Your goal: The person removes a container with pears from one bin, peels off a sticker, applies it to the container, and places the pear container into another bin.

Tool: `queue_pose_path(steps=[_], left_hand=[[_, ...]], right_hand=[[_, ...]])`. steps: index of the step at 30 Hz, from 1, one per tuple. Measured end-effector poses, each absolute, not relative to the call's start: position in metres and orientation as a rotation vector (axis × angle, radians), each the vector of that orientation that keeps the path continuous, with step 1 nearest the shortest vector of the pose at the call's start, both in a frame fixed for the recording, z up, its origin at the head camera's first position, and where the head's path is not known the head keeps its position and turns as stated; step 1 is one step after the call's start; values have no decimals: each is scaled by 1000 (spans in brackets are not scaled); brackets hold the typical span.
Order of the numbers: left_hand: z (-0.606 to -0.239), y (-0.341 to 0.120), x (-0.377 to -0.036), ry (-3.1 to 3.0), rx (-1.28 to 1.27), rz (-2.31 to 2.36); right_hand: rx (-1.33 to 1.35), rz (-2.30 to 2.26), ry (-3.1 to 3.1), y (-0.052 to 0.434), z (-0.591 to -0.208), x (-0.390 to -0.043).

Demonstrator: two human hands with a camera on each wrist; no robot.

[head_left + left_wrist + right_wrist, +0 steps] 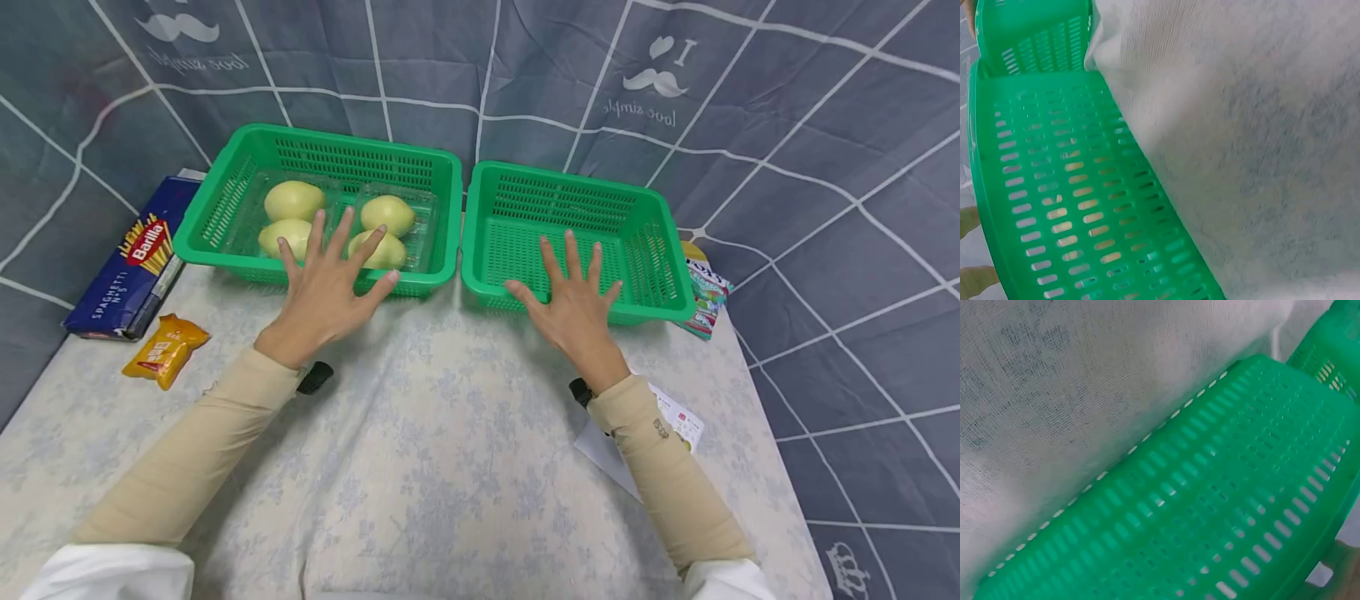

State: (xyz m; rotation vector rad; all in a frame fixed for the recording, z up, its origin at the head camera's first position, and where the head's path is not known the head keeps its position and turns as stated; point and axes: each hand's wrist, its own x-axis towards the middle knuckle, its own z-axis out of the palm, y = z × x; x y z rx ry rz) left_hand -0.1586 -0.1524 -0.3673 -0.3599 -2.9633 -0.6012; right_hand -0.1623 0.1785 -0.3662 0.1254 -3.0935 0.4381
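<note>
grip: left hand (326,279) and right hand (573,304) splayed flat, grasping nothing
baskets: two; left basket (225,200), right basket (671,275)
pears: four (294,201), left basket
around: spaghetti box (127,262), snack packet (165,348) far left

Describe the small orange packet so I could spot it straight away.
Start at the left green basket holding the yellow fruits. Left of it lies a dark blue spaghetti box. The orange packet lies just in front of that box, small, crinkled and the only orange thing there.

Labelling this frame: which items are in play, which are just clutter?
In play: left hand, right hand, left green basket holding yellow fruits, right green basket.
Clutter: spaghetti box, orange packet, colourful packet, paper slip.
</note>
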Motion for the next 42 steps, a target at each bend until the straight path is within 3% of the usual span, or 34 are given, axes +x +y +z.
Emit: queue_pose_path(steps=[6,12,26,35,42], left_hand=[[-360,-161,-167,-2838,-300,-787],[-346,-173,-187,-2803,-219,-916],[-337,-184,-226,-3309,-87,-1019],[-329,-177,-238,-3396,-110,-1056],[-328,-173,-239,-3397,-96,-1084]], right_hand=[[419,463,-3037,159,-356,-167],[631,888,-2990,115,-334,-178],[294,1064,-3303,11,-324,-227],[-123,1277,-3282,-13,-337,-235],[-222,1502,-3145,-11,-344,-239]])
